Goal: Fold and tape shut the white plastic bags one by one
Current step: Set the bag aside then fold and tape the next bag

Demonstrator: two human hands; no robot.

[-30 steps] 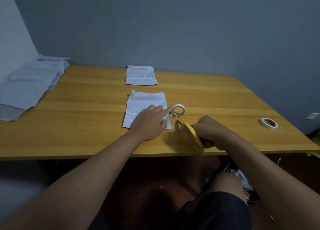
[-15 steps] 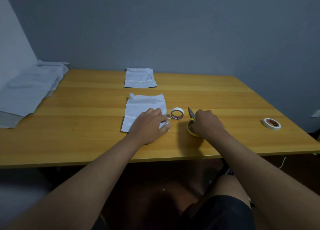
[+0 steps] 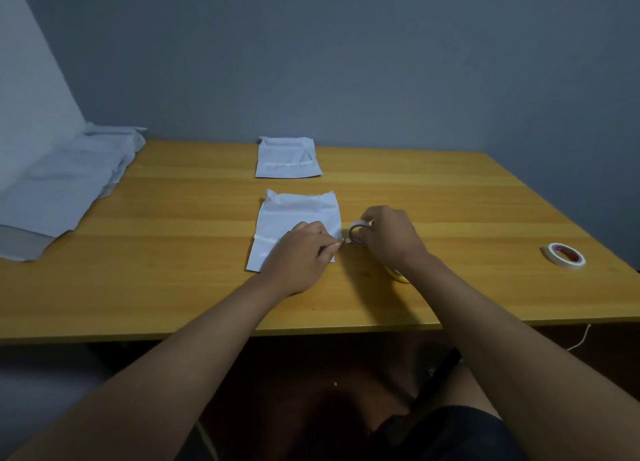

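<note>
At the centre of the frame, on the yellow wooden desk (image 3: 450, 200), lay a flat white plastic bag (image 3: 298, 214) with its top folded down. The left hand (image 3: 301, 256) rested on the bag's lower right part, its grip pinching the loose end of the tape at the bag's right edge. Just to the right, the right hand (image 3: 391, 238) had its grip curled round a small white roll of tape (image 3: 358, 233), which stood on edge on the desk. A yellow-handled object (image 3: 398, 274) peeked out beneath the right wrist; what it was could not be told. Higher in the frame, a second white plastic bag, folded and taped (image 3: 287, 157), lay near the desk's far edge. A pile of white plastic bags (image 3: 59, 183) spread over the left end. At the right, well apart, lay another white tape roll with a red core (image 3: 563, 255).
</note>
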